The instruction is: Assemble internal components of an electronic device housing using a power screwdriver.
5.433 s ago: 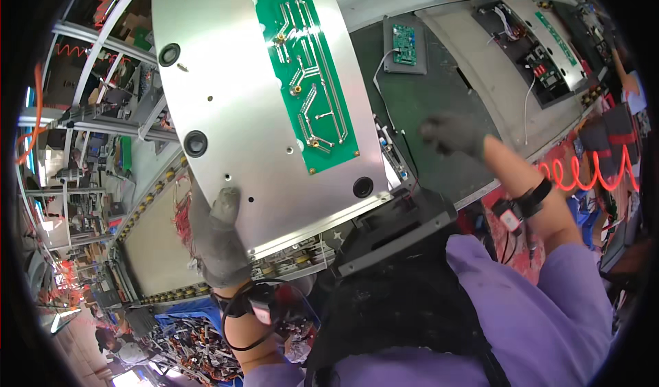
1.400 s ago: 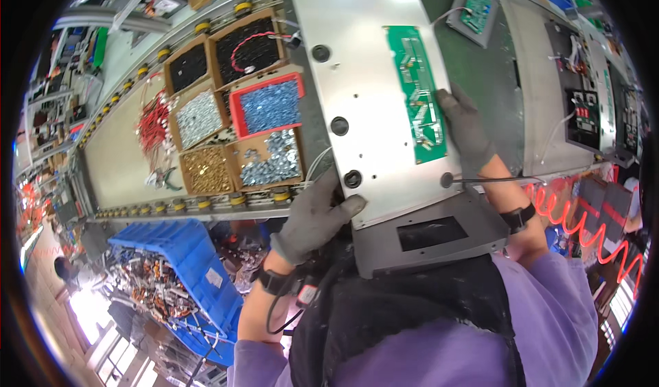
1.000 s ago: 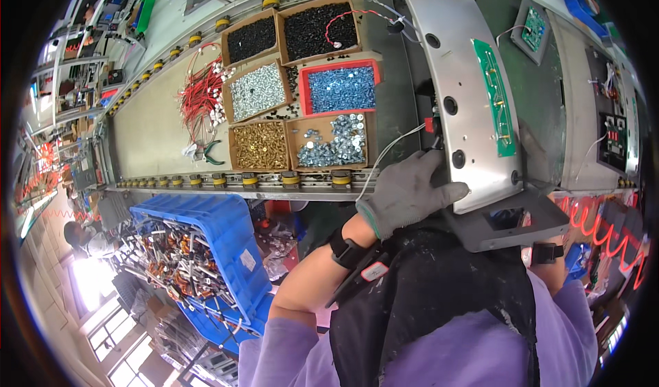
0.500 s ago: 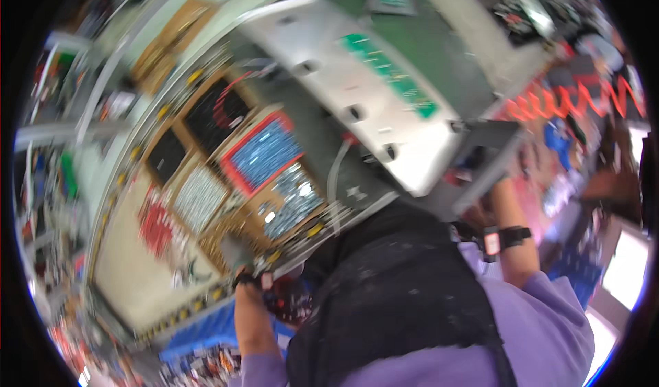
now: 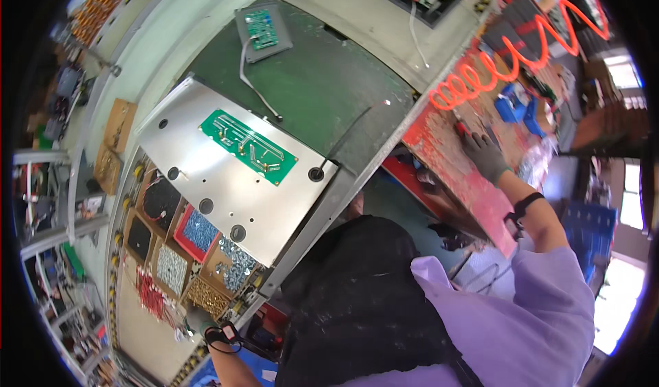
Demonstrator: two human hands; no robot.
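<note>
Both hands now off the metal panel (image 5: 226,181), which lies flat at frame centre-left; gloved right hand (image 5: 484,155) spread open on red tray (image 5: 467,181), upper right; left hand (image 5: 199,320) at the parts bins (image 5: 199,249), lower left, grip indeterminate; holding phase apparently over.

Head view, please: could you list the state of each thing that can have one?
Metal panel: lying flat on the bench, free of both hands.
Green circuit board: mounted on the panel.
Left hand: gloved, at the parts trays.
Right hand: gloved, reaching onto the red tray.
Orange coiled hose: hanging stretched.
</note>
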